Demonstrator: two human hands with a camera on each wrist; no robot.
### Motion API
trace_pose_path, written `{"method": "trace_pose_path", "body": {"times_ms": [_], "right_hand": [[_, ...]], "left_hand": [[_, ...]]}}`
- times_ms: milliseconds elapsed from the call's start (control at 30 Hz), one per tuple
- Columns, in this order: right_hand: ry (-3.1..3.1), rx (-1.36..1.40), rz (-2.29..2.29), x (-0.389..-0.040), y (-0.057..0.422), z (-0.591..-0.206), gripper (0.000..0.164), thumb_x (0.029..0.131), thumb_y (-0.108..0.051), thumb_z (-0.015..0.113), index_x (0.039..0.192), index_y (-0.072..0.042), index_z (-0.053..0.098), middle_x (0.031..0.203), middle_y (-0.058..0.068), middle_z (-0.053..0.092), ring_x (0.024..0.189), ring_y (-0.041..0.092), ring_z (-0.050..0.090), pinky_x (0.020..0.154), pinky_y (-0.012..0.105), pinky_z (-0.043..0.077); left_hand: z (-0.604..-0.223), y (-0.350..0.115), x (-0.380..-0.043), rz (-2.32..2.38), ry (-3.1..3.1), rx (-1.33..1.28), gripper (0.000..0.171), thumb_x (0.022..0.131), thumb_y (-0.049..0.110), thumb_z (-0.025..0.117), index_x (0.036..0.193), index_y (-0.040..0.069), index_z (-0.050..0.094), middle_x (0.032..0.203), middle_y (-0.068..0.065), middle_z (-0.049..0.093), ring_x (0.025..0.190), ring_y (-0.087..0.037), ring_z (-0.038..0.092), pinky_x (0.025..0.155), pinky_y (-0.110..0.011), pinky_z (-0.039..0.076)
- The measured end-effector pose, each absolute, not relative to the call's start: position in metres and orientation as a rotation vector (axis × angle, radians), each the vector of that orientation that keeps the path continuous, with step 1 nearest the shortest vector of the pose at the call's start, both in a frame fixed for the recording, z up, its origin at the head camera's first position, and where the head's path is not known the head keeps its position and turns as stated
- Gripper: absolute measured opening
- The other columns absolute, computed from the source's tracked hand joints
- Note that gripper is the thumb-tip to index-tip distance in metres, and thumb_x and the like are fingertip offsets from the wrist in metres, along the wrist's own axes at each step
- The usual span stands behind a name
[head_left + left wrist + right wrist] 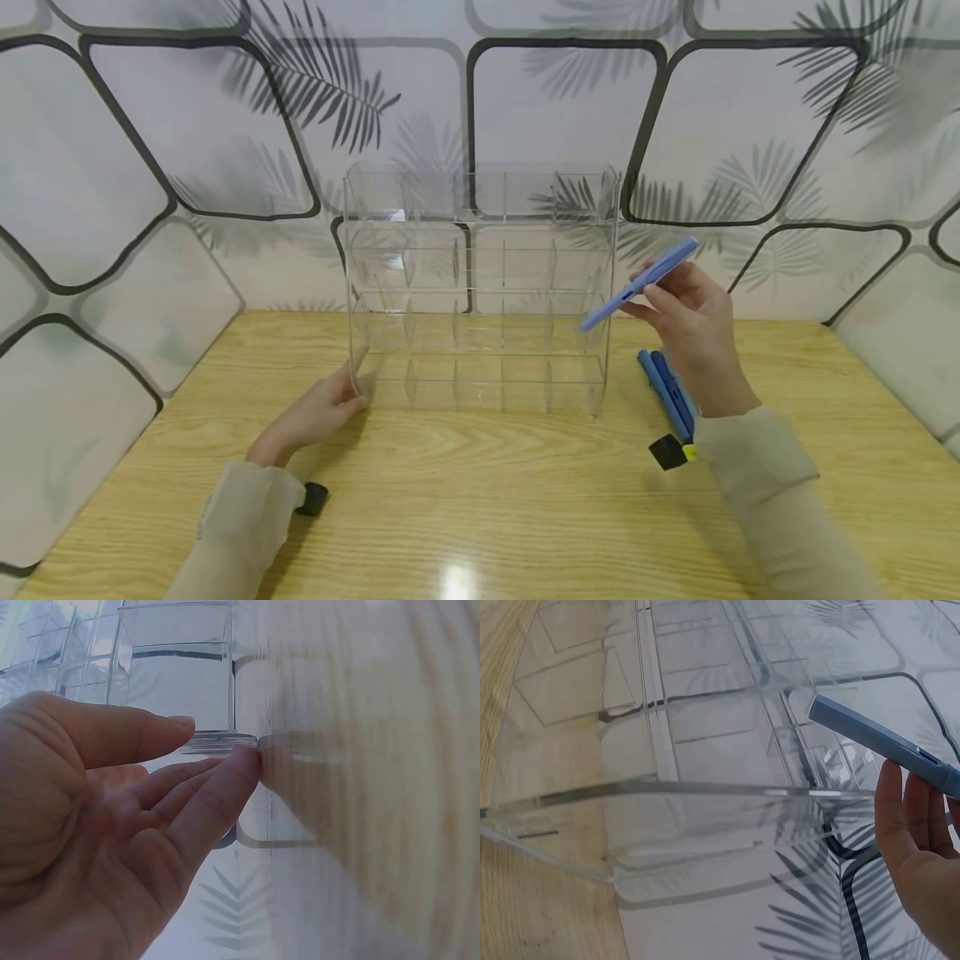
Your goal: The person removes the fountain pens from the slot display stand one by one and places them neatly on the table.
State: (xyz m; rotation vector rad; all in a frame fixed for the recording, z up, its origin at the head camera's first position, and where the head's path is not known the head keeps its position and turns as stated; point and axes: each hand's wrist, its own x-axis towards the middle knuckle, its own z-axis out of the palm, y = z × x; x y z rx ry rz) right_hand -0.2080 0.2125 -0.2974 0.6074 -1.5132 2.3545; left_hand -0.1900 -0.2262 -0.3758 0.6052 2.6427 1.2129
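A clear acrylic display rack (480, 382) with tiers of small compartments stands upright on the wooden table. My left hand (322, 410) holds its lower left side; in the left wrist view, thumb and fingers (214, 806) lie on either side of the clear panel edge (217, 741). My right hand (693, 333) pinches a light blue pen (637, 285), raised and tilted at the rack's right side. The right wrist view shows the pen (877, 739) above the panel edge, its lower end partly hidden by the fingers. No pens show in the compartments.
Several blue pens (666, 392) lie on the wooden table (480, 492) right of the rack, partly hidden by my right hand and sleeve. A wall (562, 108) with leaf patterns and dark outlines rises behind the rack. Small black pieces (312, 499) sit by both cuffs.
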Motion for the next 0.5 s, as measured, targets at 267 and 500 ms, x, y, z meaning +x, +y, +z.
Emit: {"method": "trace_pose_path", "body": {"times_ms": [267, 500], "right_hand": [[-1.483, 0.599, 2.34, -0.208, 0.242, -0.3, 0.02, 0.097, 0.015, 0.054, 0.112, 0.01, 0.066, 0.103, 0.014, 0.068, 0.098, 0.023, 0.066, 0.082, 0.037, 0.058], [-1.397, 0.566, 2.41, -0.212, 0.27, -0.304, 0.019, 0.095, 0.018, 0.054, 0.108, 0.013, 0.067, 0.1, 0.017, 0.069, 0.092, 0.024, 0.067, 0.077, 0.037, 0.059]], "left_hand": [[-0.375, -0.225, -0.189, 1.212, 2.645, 0.587, 0.076, 0.102, -0.003, 0.051, 0.16, -0.005, 0.001, 0.093, -0.012, 0.059, 0.124, -0.057, 0.049, 0.102, -0.065, 0.039], [-0.375, -0.225, -0.19, 1.211, 2.636, 0.575, 0.078, 0.103, 0.0, 0.051, 0.161, -0.002, -0.001, 0.095, -0.013, 0.059, 0.124, -0.057, 0.049, 0.102, -0.066, 0.039]]}}
